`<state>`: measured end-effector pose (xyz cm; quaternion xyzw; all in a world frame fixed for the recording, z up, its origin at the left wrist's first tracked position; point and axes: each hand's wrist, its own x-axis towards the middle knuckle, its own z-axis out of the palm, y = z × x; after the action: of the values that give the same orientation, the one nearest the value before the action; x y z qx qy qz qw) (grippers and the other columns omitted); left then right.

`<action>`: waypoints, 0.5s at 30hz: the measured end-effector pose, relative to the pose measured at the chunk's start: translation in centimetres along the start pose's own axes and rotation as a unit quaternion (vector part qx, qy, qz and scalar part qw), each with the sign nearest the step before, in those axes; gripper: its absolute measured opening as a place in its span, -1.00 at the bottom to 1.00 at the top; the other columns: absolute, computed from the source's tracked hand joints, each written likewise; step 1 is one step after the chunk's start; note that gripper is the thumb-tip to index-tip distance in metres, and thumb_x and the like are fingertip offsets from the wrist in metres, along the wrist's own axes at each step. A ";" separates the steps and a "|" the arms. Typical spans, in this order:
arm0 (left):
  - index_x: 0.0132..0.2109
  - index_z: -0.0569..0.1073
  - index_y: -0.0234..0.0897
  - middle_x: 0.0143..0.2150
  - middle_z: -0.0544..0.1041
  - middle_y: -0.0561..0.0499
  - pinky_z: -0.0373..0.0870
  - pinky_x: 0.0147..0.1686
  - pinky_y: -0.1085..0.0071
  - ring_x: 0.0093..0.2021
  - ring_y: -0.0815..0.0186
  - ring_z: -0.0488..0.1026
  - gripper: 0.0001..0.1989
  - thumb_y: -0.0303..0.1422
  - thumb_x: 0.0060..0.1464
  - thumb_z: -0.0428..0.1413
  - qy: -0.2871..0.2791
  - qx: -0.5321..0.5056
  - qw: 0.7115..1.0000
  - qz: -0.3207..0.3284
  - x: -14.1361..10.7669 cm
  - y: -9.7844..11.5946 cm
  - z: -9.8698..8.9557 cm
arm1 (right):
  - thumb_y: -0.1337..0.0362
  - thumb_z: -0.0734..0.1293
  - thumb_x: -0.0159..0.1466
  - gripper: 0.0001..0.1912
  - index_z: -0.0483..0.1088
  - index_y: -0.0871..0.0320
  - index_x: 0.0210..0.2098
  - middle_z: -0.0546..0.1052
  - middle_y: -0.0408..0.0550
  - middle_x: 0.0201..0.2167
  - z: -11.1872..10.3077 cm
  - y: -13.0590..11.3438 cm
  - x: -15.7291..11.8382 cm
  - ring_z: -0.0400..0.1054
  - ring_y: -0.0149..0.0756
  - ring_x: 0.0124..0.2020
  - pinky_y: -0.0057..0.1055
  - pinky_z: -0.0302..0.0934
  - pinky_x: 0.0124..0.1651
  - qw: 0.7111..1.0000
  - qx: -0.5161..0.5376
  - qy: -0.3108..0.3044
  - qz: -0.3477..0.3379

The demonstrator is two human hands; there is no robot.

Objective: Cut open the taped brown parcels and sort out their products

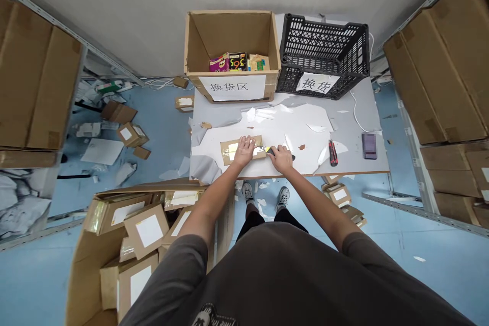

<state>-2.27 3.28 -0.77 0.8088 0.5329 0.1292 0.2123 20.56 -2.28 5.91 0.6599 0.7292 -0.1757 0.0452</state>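
A small flat cardboard parcel (pixel 226 153) lies lengthwise on the table near its front edge, with white and yellowish label patches on top. My left hand (pixel 244 151) rests flat across its middle, fingers spread. In my right hand (pixel 281 158) is a yellow-and-black utility knife (pixel 270 151), gripped at the parcel's right end. The tip of the knife points left and meets the label area there; how far the blade is out I cannot tell. A red-and-black cutter (pixel 333 153) lies to the right of my right hand.
At the table's back stand an open carton (pixel 194 79) holding several colourful packs and a black plastic crate (pixel 324 56). A phone-like purple object (pixel 369 146) lies at right. Paper scraps cover the white sheet. A big carton (pixel 82 270) of parcels stands at lower left; shelves flank both sides.
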 end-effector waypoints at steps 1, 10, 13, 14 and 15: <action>0.34 0.47 -0.33 0.46 0.42 -0.43 0.05 0.54 -0.46 0.57 -0.19 0.23 -0.58 -0.31 0.48 -0.01 0.010 -0.004 1.000 0.004 0.0 -0.1 0.2 | -0.02 0.13 0.63 -0.52 0.47 0.09 0.29 0.51 0.23 0.10 0.0 -0.1 0.0 0.27 0.10 0.10 -0.20 0.09 0.01 1.000 -0.001 0.001 0.000; 0.37 0.47 -0.30 0.47 0.42 -0.42 0.02 0.54 -0.48 0.58 -0.18 0.22 -0.57 -0.31 0.47 0.02 0.038 -0.021 0.999 0.002 -0.3 -0.2 1.1 | -0.02 0.16 0.62 -0.54 0.50 0.10 0.25 0.53 0.20 0.09 -1.2 0.7 1.2 0.29 0.07 0.10 -0.21 0.08 -0.01 0.999 -0.006 -0.002 -0.048; 0.36 0.47 -0.35 0.46 0.43 -0.45 0.02 0.54 -0.47 0.58 -0.17 0.22 -0.57 -0.33 0.49 -0.02 0.044 -0.020 0.999 -0.015 -0.4 0.0 1.3 | -0.02 0.16 0.63 -0.54 0.50 0.10 0.25 0.54 0.21 0.09 -1.5 0.9 1.7 0.30 0.08 0.10 -0.20 0.09 -0.01 0.998 -0.009 -0.004 -0.054; 0.36 0.47 -0.35 0.46 0.42 -0.45 0.01 0.54 -0.47 0.58 -0.17 0.21 -0.57 -0.34 0.49 -0.02 0.045 -0.019 0.999 -0.018 -0.4 0.0 1.4 | -0.01 0.16 0.63 -0.54 0.50 0.10 0.25 0.54 0.21 0.10 -1.5 0.9 1.9 0.30 0.08 0.10 -0.20 0.09 -0.01 0.998 -0.011 -0.003 -0.055; 0.36 0.47 -0.35 0.47 0.41 -0.44 0.01 0.54 -0.47 0.58 -0.17 0.21 -0.57 -0.34 0.48 -0.01 0.046 -0.019 0.999 -0.019 -0.4 0.1 1.5 | -0.01 0.16 0.63 -0.54 0.50 0.10 0.25 0.54 0.21 0.09 -1.6 0.9 2.0 0.30 0.08 0.10 -0.20 0.09 -0.01 0.998 -0.012 -0.004 -0.059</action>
<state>-1.78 2.56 -2.01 0.7878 0.5545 0.1722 0.2057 21.49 0.19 6.65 0.6146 0.7685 -0.1719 0.0460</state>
